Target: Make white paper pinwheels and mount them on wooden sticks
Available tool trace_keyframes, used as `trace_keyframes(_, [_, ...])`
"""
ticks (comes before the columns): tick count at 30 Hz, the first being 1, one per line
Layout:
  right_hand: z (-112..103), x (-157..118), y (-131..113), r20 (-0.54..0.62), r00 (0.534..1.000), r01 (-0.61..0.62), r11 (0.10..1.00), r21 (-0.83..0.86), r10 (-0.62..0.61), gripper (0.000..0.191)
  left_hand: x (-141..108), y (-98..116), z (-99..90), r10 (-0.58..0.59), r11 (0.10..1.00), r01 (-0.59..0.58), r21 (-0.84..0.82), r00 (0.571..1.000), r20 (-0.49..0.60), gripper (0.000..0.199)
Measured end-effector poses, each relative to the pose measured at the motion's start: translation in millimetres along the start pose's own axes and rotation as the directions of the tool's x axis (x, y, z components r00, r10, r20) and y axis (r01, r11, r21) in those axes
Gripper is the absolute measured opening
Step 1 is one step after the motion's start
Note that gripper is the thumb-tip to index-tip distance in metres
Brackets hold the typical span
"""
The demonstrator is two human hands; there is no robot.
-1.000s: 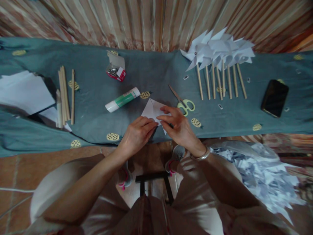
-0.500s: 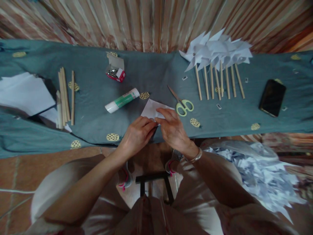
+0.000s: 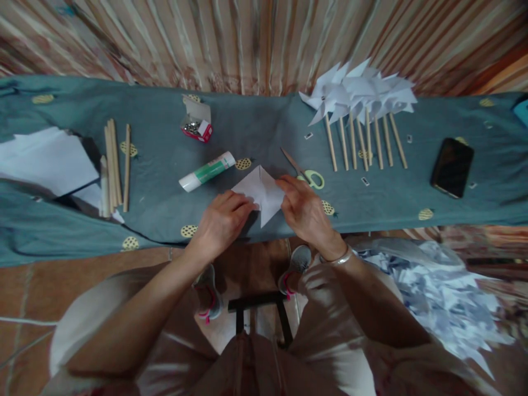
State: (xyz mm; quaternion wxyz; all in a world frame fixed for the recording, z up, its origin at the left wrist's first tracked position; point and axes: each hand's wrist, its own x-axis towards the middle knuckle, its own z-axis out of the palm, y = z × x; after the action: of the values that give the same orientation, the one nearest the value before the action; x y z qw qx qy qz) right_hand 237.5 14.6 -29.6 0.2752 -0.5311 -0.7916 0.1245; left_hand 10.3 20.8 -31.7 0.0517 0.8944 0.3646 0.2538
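Note:
A folded white paper (image 3: 264,192) lies near the table's front edge, one corner pointing away from me and one toward me, with a line down its middle. My left hand (image 3: 225,220) grips its left side, fingers pressed together. My right hand (image 3: 303,212) holds the right corner between thumb and fingers. Just behind my right hand are green-handled scissors (image 3: 296,165), their handles partly hidden by it. A green and white glue stick (image 3: 207,171) lies beyond my left hand.
Farther back stands an open red box (image 3: 198,129) of small metal pieces. Wooden sticks (image 3: 113,170) and paper sheets (image 3: 49,159) lie left. Paper pinwheels (image 3: 358,91) and a black phone (image 3: 452,168) are right. A bag of paper pieces (image 3: 437,297) sits below the table.
My hands have moved apart, and my right hand has shifted right to the paper's corner. More of the paper shows, now a diamond shape. My right hand covers part of the scissors' handles.

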Motion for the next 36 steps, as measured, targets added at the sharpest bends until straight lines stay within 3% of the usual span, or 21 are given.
trace_keyframes(5, [-10,-1,-6,0.042,0.999,0.014,0.998,0.056,-0.016,0.037,0,-14,-10.9,-0.052,0.998,0.053,-0.015,0.998,0.038,0.02])
trace_keyframes(10, [-11,-2,-9,0.053,0.998,0.026,0.999,0.045,-0.028,0.032,1,-12,-12.3,-0.036,0.999,0.035,-0.04,0.999,-0.028,0.018])
trace_keyframes(25, [-2,-3,-9,0.025,0.999,0.043,0.998,0.049,-0.045,0.028,-3,-14,-4.4,-0.147,0.972,0.145,-0.183,0.989,0.003,0.021])
trace_keyframes(30, [-1,-3,-11,0.012,0.998,0.053,0.997,0.057,-0.054,0.029,-3,-7,-2.8,-0.131,0.954,0.13,-0.269,0.991,0.015,0.022])
trace_keyframes(36, [4,-4,-17,0.023,0.998,0.062,0.996,0.059,-0.063,0.032,-4,-6,2.1,-0.115,0.964,0.104,-0.244,0.993,-0.029,0.023])
